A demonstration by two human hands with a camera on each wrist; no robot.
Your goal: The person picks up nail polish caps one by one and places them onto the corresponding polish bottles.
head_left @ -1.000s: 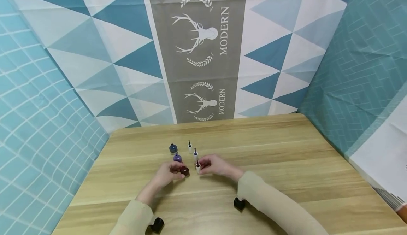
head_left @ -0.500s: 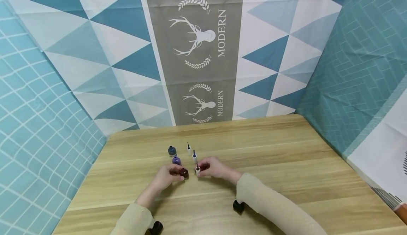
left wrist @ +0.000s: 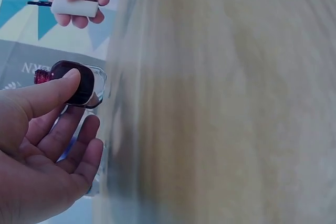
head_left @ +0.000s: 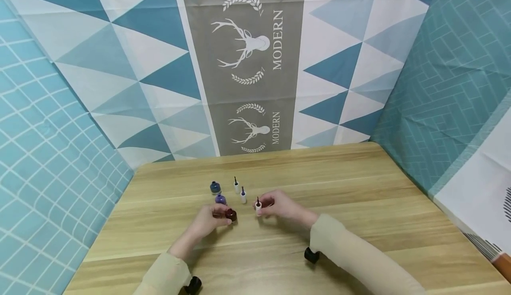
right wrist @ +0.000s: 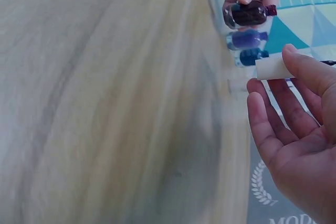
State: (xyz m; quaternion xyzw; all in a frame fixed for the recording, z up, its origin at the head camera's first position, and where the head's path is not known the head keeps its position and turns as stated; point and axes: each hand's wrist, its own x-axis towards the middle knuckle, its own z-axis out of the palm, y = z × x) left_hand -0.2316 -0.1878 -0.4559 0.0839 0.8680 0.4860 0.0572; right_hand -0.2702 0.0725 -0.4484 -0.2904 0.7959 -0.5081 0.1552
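My left hand (head_left: 207,220) pinches an open nail polish bottle (left wrist: 79,83) of dark red polish between thumb and fingers, its red-smeared neck uncovered. With my right hand (head_left: 279,206) I pinch a white nail polish cap (right wrist: 274,68), its dark brush pointing up in the head view. Behind the left hand stand a purple nail polish bottle (head_left: 221,199) and a dark blue nail polish bottle (head_left: 215,187), both uncapped. Two more white caps stand brush up on the table: one with a purple brush (head_left: 243,196), one with a dark brush (head_left: 237,185).
The wooden table (head_left: 319,184) reaches back to a wall covering (head_left: 255,64) with triangles and deer heads. Tiled blue cloth (head_left: 48,144) hangs at the left, teal cloth (head_left: 431,100) at the right. A black wrist device (head_left: 312,255) sits under the right sleeve.
My right hand has moved right with the white cap, away from the dark red bottle and the two standing caps. My left hand has stayed on its bottle.
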